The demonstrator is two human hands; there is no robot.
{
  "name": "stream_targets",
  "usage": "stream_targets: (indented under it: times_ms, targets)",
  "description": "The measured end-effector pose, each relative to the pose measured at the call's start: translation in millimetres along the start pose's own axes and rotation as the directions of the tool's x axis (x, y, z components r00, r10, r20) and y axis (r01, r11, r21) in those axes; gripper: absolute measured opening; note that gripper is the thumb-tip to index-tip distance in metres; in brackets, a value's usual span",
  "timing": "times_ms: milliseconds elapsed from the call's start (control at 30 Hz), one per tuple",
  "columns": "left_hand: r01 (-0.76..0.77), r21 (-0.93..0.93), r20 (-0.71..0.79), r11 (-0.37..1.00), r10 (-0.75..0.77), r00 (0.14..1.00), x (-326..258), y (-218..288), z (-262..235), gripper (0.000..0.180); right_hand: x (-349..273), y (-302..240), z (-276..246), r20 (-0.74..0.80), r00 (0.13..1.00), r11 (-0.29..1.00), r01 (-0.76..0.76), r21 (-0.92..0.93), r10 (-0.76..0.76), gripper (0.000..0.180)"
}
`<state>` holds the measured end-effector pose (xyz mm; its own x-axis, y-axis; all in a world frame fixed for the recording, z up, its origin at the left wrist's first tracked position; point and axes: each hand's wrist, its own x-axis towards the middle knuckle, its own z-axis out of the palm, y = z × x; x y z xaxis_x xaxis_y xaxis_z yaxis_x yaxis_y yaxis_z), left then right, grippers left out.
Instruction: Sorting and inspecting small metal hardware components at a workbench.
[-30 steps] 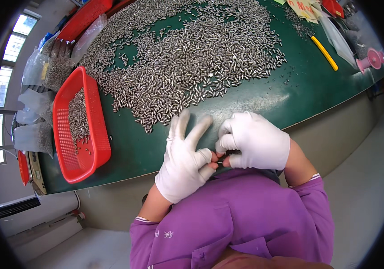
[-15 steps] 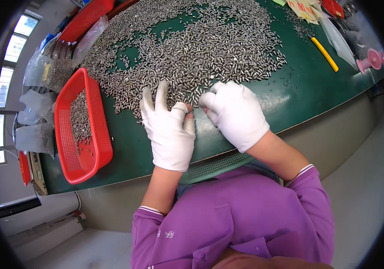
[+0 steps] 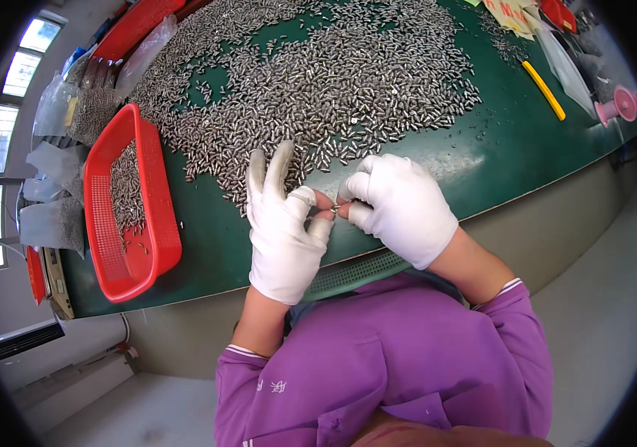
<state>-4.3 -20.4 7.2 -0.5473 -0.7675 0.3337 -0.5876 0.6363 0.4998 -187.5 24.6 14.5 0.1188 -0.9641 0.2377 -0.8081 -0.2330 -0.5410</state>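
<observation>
White gloves with bare thumb and index tips cover both hands. Between the fingertips is a small silvery metal part (image 3: pixel 336 209), mostly covered by them. My left hand (image 3: pixel 282 231) pinches it with thumb and index finger, its other fingers stretched toward the heap. From the other side my right hand (image 3: pixel 400 208) pinches the same part, its remaining fingers curled. Just beyond the hands spreads a wide heap of small cylindrical metal parts (image 3: pixel 318 89) on the green tabletop (image 3: pixel 214 253).
Left of my hands stands a red plastic basket (image 3: pixel 166 238) with similar parts inside. Clear bags of parts (image 3: pixel 54 223) line the left side. A yellow strip-shaped tool (image 3: pixel 544 90) and a pink spool-like object (image 3: pixel 620 106) lie right. A green perforated basket (image 3: pixel 355 276) sits below the table edge.
Both hands have drawn back from the heap's near edge toward me. Their fingertips have come together on a small metal part.
</observation>
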Motion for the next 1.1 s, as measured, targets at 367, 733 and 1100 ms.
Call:
stream_targets:
  times_ms: [367,733,1100]
  targets:
    - [0.044,0.172,-0.088,0.984,-0.029,0.996,-7.0,1.7,3.3,0.019,0.2,-9.1,2.1,-0.013,0.999,0.998,-0.049,-0.029,0.048,0.010]
    - [0.053,0.143,-0.054,0.988,-0.046,0.997,-6.1,3.8,0.9,0.016,-5.7,-8.2,6.8,-0.087,0.996,0.999,-0.034,0.020,0.036,0.009]
    - [0.029,0.120,-0.027,0.992,-0.026,0.999,-6.0,5.8,-2.8,0.017,-11.4,-6.8,8.9,-0.139,0.990,0.999,0.006,0.042,0.000,0.008]
